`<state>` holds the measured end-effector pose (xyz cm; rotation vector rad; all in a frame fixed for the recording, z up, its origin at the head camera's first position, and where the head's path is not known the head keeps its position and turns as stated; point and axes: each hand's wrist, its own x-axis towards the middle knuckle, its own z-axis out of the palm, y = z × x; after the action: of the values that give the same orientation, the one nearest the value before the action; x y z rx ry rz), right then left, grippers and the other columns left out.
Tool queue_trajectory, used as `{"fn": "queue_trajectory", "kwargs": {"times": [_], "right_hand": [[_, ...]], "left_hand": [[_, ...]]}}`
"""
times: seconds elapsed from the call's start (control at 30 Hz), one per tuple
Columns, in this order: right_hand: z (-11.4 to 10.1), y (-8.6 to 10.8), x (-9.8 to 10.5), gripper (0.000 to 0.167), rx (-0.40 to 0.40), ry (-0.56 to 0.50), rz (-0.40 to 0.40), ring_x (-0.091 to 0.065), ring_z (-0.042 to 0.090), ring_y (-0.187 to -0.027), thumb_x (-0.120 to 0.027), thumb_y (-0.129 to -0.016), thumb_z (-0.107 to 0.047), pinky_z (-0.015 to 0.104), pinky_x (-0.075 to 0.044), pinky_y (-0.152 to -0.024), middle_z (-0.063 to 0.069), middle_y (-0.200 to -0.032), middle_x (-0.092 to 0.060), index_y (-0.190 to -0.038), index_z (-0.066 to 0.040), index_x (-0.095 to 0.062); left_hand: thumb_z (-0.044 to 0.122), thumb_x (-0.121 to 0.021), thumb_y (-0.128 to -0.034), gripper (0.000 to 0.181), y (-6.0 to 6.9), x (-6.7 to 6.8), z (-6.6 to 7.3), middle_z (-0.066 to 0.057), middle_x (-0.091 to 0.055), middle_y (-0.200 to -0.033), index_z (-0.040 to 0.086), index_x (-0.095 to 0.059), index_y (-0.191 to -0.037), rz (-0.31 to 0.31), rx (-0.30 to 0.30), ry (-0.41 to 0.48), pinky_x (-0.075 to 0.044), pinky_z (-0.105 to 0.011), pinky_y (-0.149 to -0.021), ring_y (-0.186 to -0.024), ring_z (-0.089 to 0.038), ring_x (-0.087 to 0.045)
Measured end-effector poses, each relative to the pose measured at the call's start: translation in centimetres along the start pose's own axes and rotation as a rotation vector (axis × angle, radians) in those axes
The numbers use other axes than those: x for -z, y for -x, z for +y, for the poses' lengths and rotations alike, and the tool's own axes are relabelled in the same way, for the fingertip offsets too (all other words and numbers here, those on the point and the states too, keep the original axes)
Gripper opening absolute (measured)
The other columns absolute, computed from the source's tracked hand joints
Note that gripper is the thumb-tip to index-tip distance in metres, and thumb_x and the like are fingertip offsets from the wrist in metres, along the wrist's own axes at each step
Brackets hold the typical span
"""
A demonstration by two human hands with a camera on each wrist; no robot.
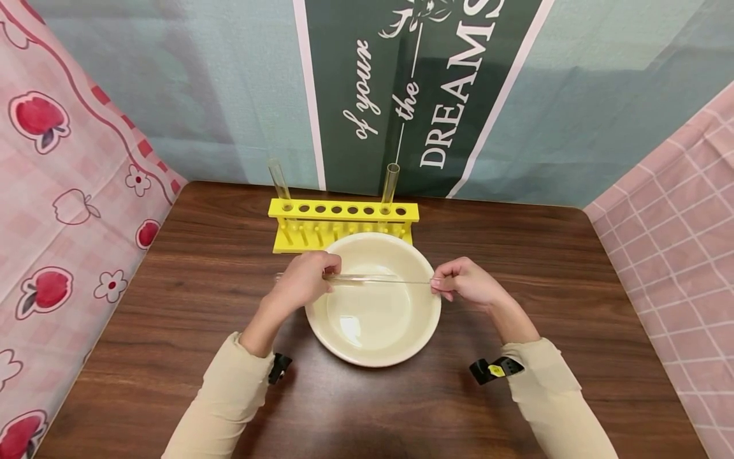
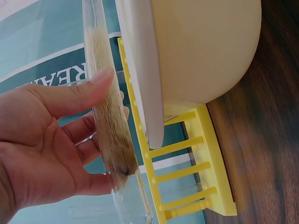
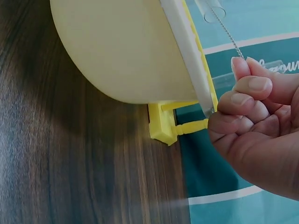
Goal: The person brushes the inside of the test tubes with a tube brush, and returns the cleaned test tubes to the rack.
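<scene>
My left hand (image 1: 306, 278) grips a clear glass test tube (image 2: 100, 51) held roughly level above a cream basin (image 1: 374, 356). Inside the tube is a brush with tan bristles (image 2: 114, 116), its darker end near my fingers. From the tube's open mouth (image 3: 215, 14) a thin twisted wire handle (image 3: 228, 33) runs to the right. The thumb and forefinger of my right hand (image 1: 467, 282) pinch that wire above the basin's right rim. Light reflects from the basin's inside; whether it holds water I cannot tell.
Behind the basin stands a yellow test tube rack (image 1: 344, 209) with two upright glass tubes, one at its left end (image 1: 278, 182) and one near its right end (image 1: 390, 185). The brown wooden table (image 1: 516, 255) meets a printed cloth (image 1: 218, 95) at the back.
</scene>
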<state>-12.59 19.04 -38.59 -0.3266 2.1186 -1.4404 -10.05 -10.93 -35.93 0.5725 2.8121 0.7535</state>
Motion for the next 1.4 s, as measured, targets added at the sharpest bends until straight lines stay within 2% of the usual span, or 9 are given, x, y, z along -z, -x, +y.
{"fn": "queue_trajectory", "kwargs": {"times": [0.23, 0.47, 0.87, 1.13, 1.4], "right_hand": [[-0.5, -0.5, -0.6, 0.017, 0.010, 0.042, -0.002, -0.045, 0.015, -0.050, -0.056, -0.084, 0.002, 0.029, -0.039, -0.054, 0.007, -0.054, -0.048, -0.069, 0.010, -0.059], [-0.7, -0.8, -0.9, 0.017, 0.009, 0.035, -0.010, -0.044, 0.014, -0.049, -0.056, -0.084, 0.002, 0.030, -0.039, -0.052, 0.009, -0.055, -0.050, -0.070, 0.011, -0.059], [-1.1, -0.8, -0.7, 0.016, -0.005, 0.025, -0.003, -0.044, 0.016, -0.050, -0.057, -0.085, 0.000, 0.027, -0.038, -0.053, 0.009, -0.055, -0.048, -0.073, 0.011, -0.059], [-1.2, -0.6, -0.4, 0.013, 0.002, 0.109, -0.049, -0.047, 0.020, -0.056, -0.060, -0.085, -0.002, 0.026, -0.041, -0.054, 0.010, -0.058, -0.051, -0.077, 0.008, -0.062], [-0.8, -0.7, -0.1, 0.007, 0.075, 0.204, -0.095, -0.052, 0.023, -0.057, -0.063, -0.082, 0.000, 0.028, -0.046, -0.054, 0.011, -0.064, -0.058, -0.081, 0.006, -0.066]], "left_hand": [[-0.004, -0.073, -0.0683, 0.025, -0.3, -0.5, 0.7, 0.001, -0.043, -0.064, 0.010, -0.053, -0.072, -0.030, -0.040, 0.016, -0.034, -0.028, -0.060, -0.067, -0.018, -0.043], [-0.004, -0.074, -0.0668, 0.026, -0.7, -0.6, 1.4, 0.002, -0.039, -0.061, 0.010, -0.053, -0.070, -0.021, -0.055, 0.002, -0.033, -0.027, -0.059, -0.065, -0.017, -0.043], [-0.001, -0.075, -0.0686, 0.023, -0.9, -0.6, 1.0, 0.002, -0.045, -0.064, 0.011, -0.055, -0.073, -0.030, -0.051, 0.024, -0.035, -0.028, -0.060, -0.066, -0.017, -0.045], [0.001, -0.074, -0.0712, 0.020, -0.9, -0.6, 0.9, 0.002, -0.051, -0.068, 0.011, -0.058, -0.076, -0.075, -0.030, 0.053, -0.039, -0.029, -0.063, -0.069, -0.016, -0.048], [0.002, -0.072, -0.0733, 0.016, -0.9, -0.4, 0.7, 0.001, -0.055, -0.071, 0.010, -0.060, -0.078, -0.100, -0.010, 0.088, -0.041, -0.029, -0.066, -0.072, -0.017, -0.050]]}}
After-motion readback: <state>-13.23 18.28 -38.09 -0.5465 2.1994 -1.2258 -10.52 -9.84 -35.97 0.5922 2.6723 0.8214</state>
